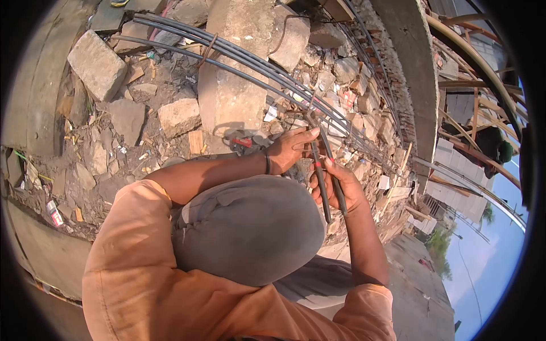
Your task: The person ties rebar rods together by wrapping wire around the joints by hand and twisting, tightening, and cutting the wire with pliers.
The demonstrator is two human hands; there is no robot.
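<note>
My right hand [341, 184] is wrapped round the dark handles of a pair of pincers [320, 165], whose jaws point up at the steel bars. My left hand [293, 149] is beside the pincers' upper part, fingers pressed together near a thin bent wire [301, 150]; what exactly they grip is too small to tell. Just beyond both hands runs a bundle of long grey steel bars [244, 57], slanting from upper left to lower right. A rusty wire tie [209, 50] loops round the bars farther left.
Broken concrete blocks [98, 65] and brick rubble [180, 117] cover the ground. A concrete slab [233, 85] lies under the bars. My knee [250, 227] is bent close below my hands. At the right, a person in a green cap [504, 152] is among wooden poles.
</note>
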